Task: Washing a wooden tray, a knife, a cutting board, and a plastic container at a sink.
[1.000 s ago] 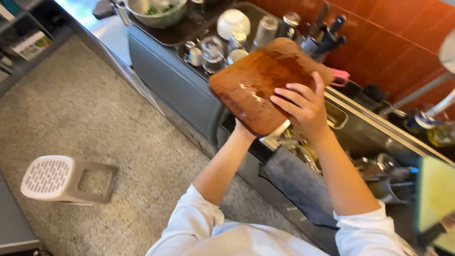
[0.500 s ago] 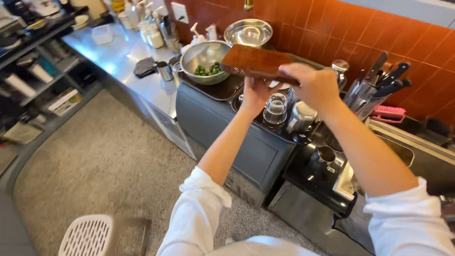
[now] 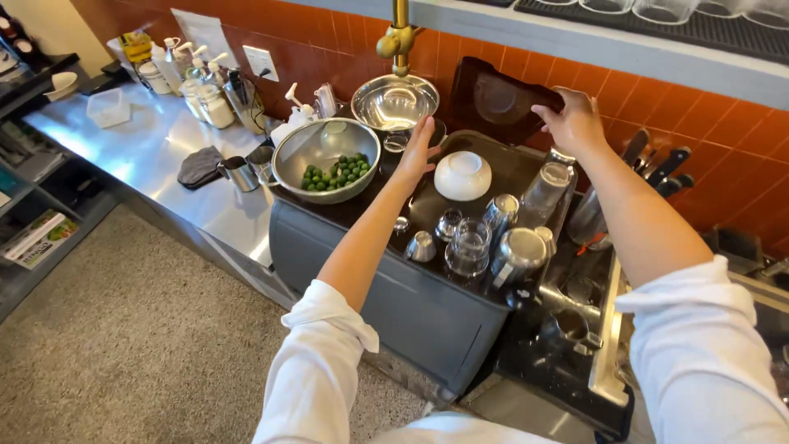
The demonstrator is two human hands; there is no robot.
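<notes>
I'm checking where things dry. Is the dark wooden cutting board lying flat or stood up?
Stood up: the dark wooden cutting board leans on edge against the orange tiled wall, gripped by the right hand.

The person wears a white long-sleeved garment of soft, lightly creased cloth. Both sleeves are pushed up and bunched: the left sleeve (image 3: 316, 370) ends in a loose folded cuff near the elbow, and the right sleeve (image 3: 699, 353) ends likewise, with a rumpled edge. Below the cuffs both forearms are bare. The left hand (image 3: 419, 152) and right hand (image 3: 573, 123) wear no gloves, and no rings or watch show on the fingers or wrists.
</notes>
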